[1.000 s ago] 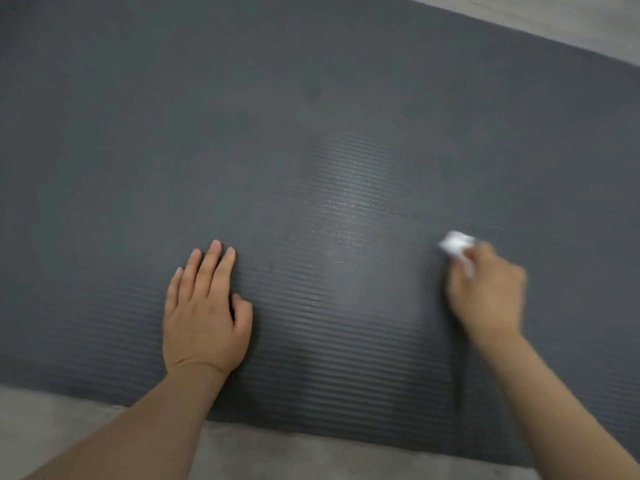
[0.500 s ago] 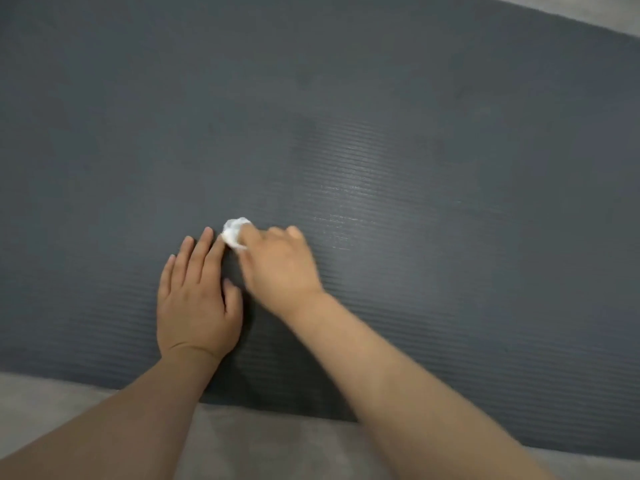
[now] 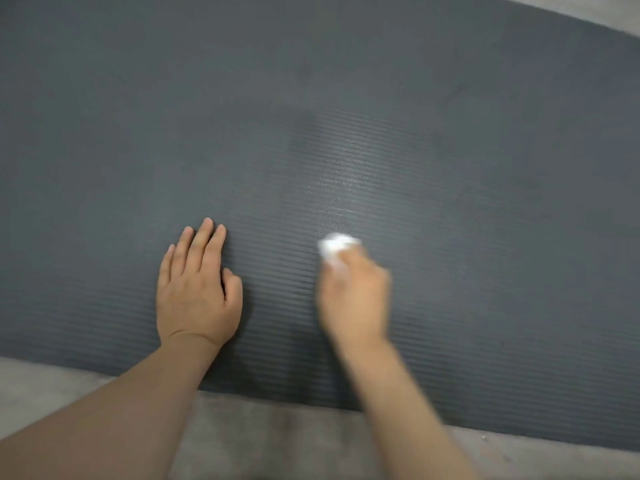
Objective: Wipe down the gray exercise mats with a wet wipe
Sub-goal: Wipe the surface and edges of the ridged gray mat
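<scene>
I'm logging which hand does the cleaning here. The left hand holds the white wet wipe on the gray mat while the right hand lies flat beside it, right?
Not quite: the hands are swapped. In the head view the right hand grips the white wet wipe on the gray mat, while the left hand lies flat beside it, fingers straight.

we see a gray floor [image 3: 284, 441] along the bottom edge, below the big dark mat [image 3: 346, 98]. it looks like smooth, dull concrete with a few tiny pale specks. we see another small bit of the same pale floor past the mat's top right corner. soft light makes one shiny patch.
</scene>
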